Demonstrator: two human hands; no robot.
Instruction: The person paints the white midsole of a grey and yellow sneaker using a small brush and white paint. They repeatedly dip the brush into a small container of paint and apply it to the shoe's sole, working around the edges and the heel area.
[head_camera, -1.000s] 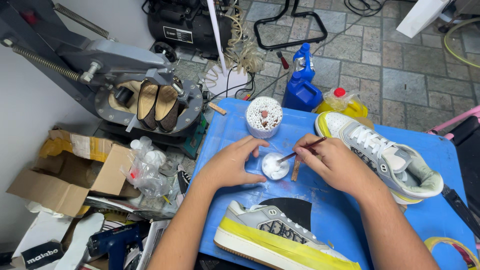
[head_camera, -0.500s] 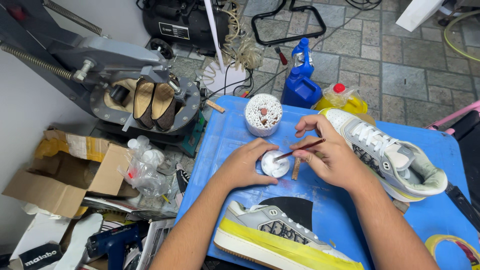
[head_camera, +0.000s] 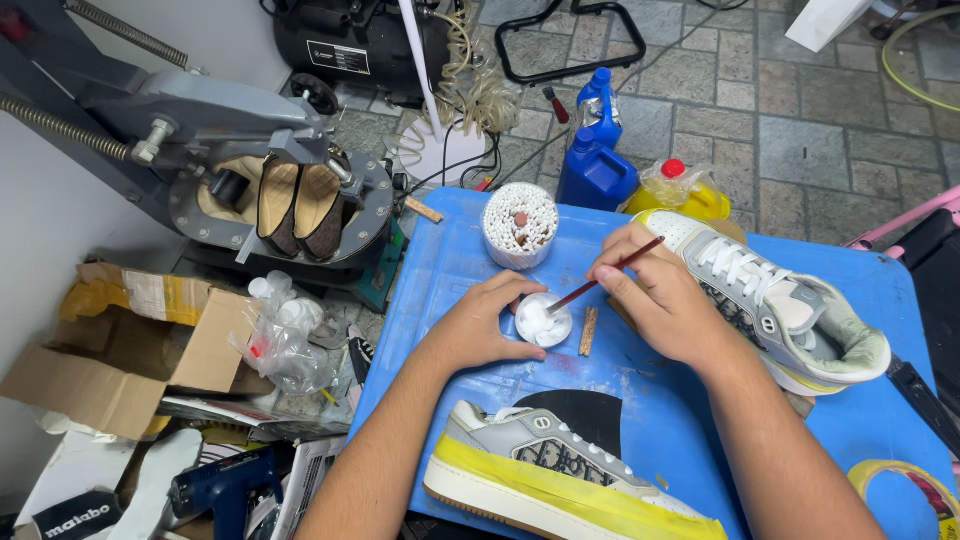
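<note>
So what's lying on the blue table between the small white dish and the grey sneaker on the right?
In the head view, a short brown stick lies beside the small white dish; then the right hand, holding a thin brush, covers the stretch to the grey sneaker.

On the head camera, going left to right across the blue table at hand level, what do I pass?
Left hand → small white dish of white paste → short brown stick lying flat → right hand holding a thin red-handled brush → grey-and-white sneaker on its side.
</note>
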